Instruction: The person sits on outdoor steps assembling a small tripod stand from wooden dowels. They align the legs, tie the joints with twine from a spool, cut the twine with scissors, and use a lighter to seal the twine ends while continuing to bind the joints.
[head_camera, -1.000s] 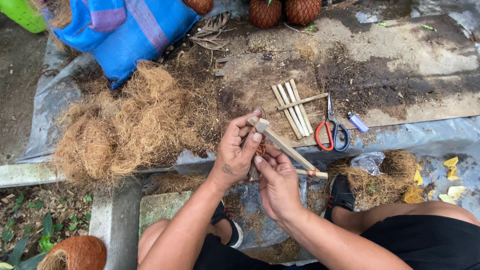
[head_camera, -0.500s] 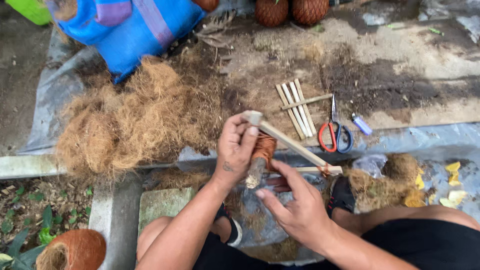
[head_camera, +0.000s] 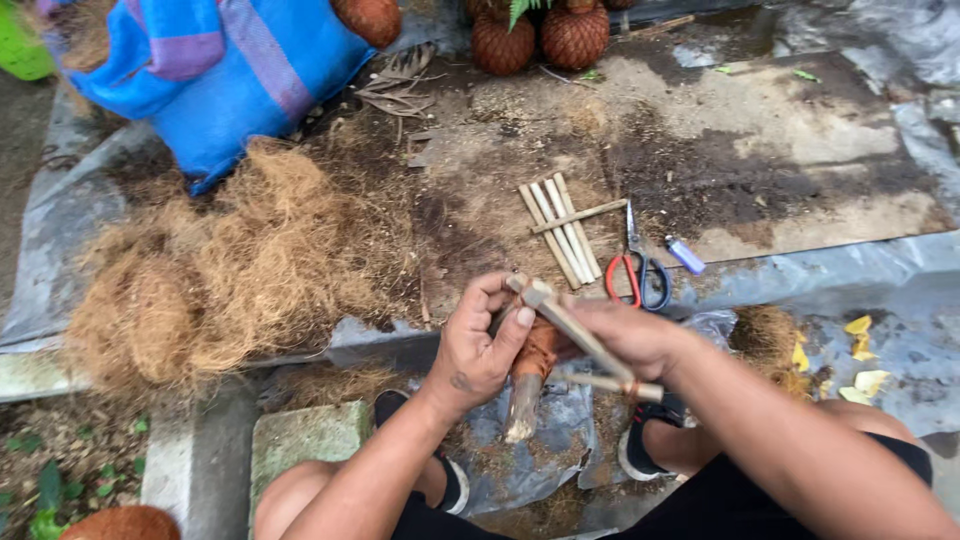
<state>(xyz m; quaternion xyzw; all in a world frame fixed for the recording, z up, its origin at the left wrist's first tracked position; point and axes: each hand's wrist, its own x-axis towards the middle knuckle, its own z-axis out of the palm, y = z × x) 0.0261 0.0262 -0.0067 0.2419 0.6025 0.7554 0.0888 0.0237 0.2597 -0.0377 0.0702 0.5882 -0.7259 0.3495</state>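
Left hand (head_camera: 480, 350) is wrapped around a small bundle of coconut fibre (head_camera: 530, 375), fingers closed on it, thumb pressing up against the bamboo stick frame (head_camera: 580, 340). Bundle hangs just over my knees, above the grey plastic sheet (head_camera: 60, 230); its pale lower end points down. Right hand (head_camera: 625, 335) has fingers closed over the long stick of the frame; I read a second stick joined to it near a reddish binding, but the joint is partly hidden.

My judgement for doing this well: keep the left grip firm so the fibre stays packed, and use the thumb as the stop against the stick. Keep the frame angle steady with the right hand; any twist could loosen the binding.

Around it: big pile of loose coir (head_camera: 230, 270) to the left, touching the blue sack (head_camera: 220, 70). Spare bamboo slats (head_camera: 560, 230) lie just beside the red-handled scissors (head_camera: 635, 270), a small blue lighter (head_camera: 686, 256) near those. Coconut husks (head_camera: 540, 35) further up.
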